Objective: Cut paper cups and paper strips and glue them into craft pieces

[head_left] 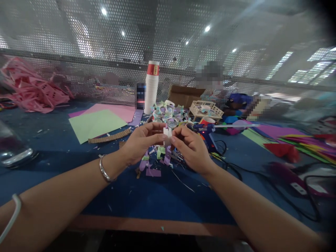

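Note:
Both my hands meet over the middle of the blue table [157, 203]. My left hand [140, 141] and my right hand [190, 148] pinch a small white paper piece [167, 134] between their fingertips, fingers closed on it from both sides. A silver bangle sits on my left wrist. Under the hands lie purple and green paper scraps [153, 166]. Just beyond them is a pile of rolled paper rings [168, 113].
Green and pink paper sheets [97, 122] lie at left with a corrugated strip [109, 137]. A stack of white cups [151, 87] stands behind. A blue glue gun [207, 134] with black cables, a wooden model [206, 109], coloured sheets [294, 141] lie right. A mesh screen backs the table.

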`<state>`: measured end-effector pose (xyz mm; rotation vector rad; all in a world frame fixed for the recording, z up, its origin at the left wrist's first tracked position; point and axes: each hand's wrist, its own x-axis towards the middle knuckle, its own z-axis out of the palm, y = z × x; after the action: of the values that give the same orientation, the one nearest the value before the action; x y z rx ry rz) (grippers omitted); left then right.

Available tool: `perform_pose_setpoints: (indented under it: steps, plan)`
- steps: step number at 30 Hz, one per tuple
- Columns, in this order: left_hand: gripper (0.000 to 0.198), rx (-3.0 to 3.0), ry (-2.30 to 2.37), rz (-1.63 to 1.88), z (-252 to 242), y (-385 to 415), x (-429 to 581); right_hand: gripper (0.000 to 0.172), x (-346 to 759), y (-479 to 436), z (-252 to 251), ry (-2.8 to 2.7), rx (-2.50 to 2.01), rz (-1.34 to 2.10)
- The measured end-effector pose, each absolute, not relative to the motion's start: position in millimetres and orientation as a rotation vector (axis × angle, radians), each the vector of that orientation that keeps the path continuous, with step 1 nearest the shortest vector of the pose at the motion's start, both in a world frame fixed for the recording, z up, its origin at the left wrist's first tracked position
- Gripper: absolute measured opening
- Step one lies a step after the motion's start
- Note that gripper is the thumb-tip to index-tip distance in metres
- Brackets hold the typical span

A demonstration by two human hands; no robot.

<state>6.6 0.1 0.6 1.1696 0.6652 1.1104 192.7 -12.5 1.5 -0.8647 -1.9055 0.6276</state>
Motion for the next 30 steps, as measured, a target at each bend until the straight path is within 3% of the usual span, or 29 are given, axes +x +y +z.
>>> perform_pose_setpoints:
  steps: [30]
  plan:
    - [0.051, 1.485, 0.731, 1.21, -6.1, -1.4, 8.9, 0.011, 191.5, -9.1, 0.6, -1.881, -0.9, 0.547]
